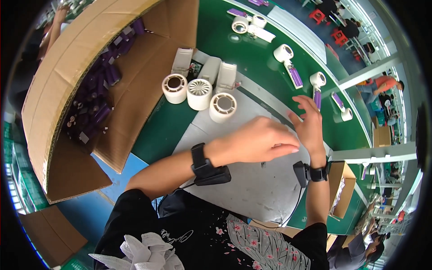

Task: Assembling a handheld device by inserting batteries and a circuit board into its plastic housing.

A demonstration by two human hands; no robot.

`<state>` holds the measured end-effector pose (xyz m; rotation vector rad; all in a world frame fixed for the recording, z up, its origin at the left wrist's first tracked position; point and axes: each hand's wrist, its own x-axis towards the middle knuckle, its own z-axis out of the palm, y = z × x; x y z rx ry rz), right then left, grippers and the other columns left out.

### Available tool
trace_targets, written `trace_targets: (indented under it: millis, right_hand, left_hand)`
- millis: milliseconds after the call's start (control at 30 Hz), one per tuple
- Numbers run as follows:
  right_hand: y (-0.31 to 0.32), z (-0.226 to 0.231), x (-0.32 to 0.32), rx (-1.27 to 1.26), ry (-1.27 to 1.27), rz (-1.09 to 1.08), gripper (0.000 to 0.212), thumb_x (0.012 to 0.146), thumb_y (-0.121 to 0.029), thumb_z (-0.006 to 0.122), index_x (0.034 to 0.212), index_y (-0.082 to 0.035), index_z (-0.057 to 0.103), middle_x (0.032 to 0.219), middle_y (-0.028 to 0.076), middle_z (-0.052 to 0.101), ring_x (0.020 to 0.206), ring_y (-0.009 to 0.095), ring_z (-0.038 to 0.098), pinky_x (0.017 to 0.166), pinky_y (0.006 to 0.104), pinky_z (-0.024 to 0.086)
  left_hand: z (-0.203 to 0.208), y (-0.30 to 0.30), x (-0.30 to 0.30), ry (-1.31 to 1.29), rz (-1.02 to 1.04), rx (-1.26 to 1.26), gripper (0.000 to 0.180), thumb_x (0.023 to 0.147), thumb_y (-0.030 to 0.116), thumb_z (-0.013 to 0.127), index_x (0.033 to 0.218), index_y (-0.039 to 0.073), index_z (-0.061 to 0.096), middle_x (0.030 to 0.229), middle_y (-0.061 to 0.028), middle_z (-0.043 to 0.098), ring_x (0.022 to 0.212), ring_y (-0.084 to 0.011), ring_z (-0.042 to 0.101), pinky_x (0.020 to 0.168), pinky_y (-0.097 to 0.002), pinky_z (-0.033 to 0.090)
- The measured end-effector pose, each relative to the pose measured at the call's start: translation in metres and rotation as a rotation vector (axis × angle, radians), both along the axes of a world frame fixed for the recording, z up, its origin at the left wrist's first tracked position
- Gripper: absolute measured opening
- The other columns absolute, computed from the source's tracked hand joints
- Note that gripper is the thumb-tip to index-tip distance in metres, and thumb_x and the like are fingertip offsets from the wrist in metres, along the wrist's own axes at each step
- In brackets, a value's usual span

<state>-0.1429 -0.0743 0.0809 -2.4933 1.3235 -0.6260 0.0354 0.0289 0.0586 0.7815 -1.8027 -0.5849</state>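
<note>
I am observing a green-topped workbench [261,58]. Pale frame beams [373,155] are extending at its right; beyond, two red stools [317,16] are standing on dark floor [320,30]. Blue flooring [90,209] is showing at the lower left.

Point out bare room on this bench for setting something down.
The grey mat is largely bare between the forearms, on the near side of the left hand. A green patch lies bare between mat and large carton. Crowded: inside the carton, among purple parts, and around three white housings beside it.
</note>
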Motion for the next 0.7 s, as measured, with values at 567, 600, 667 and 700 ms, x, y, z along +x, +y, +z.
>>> trace_targets:
  millis: [567,600,667,700]
  right_hand:
    - [-0.247,-0.067,0.13,-0.296,0.215,0.123,0.056,0.08,-0.013,0.069,0.132,-0.01,0.048,0.139,0.017,0.046,0.125,0.038,0.046,0.104,0.043,0.04]
    - [-0.243,-0.064,0.137,-0.295,0.217,0.127,0.056,0.08,-0.013,0.069,0.132,-0.01,0.048,0.139,0.017,0.046,0.125,0.038,0.046,0.104,0.043,0.04]
    - [-0.229,-0.053,0.152,-0.221,0.381,-0.022,0.055,0.08,-0.016,0.068,0.131,-0.009,0.05,0.138,0.019,0.047,0.123,0.037,0.049,0.103,0.0432,0.041]
    - [-0.222,-0.048,0.157,-0.185,0.465,-0.097,0.054,0.08,-0.017,0.068,0.131,-0.008,0.051,0.138,0.02,0.048,0.123,0.037,0.05,0.103,0.0432,0.041]
  left_hand:
    - [-0.028,0.023,0.24,-0.547,1.675,0.607,0.059,0.078,0.042,0.07,0.128,0.012,0.057,0.131,-0.0142,0.056,0.123,-0.0345,0.05,0.104,-0.0452,0.038]
    - [-0.033,0.026,0.238,-0.532,1.664,0.672,0.058,0.079,0.041,0.071,0.128,0.013,0.057,0.131,-0.0139,0.056,0.123,-0.0342,0.05,0.105,-0.0451,0.038]
    - [-0.039,0.028,0.24,-0.514,1.651,0.748,0.058,0.079,0.04,0.071,0.128,0.014,0.057,0.131,-0.0136,0.055,0.124,-0.0339,0.049,0.105,-0.0449,0.037]
    - [-0.038,0.028,0.242,-0.509,1.623,0.774,0.057,0.078,0.039,0.071,0.128,0.014,0.058,0.131,-0.0138,0.055,0.125,-0.0337,0.048,0.106,-0.0449,0.037]
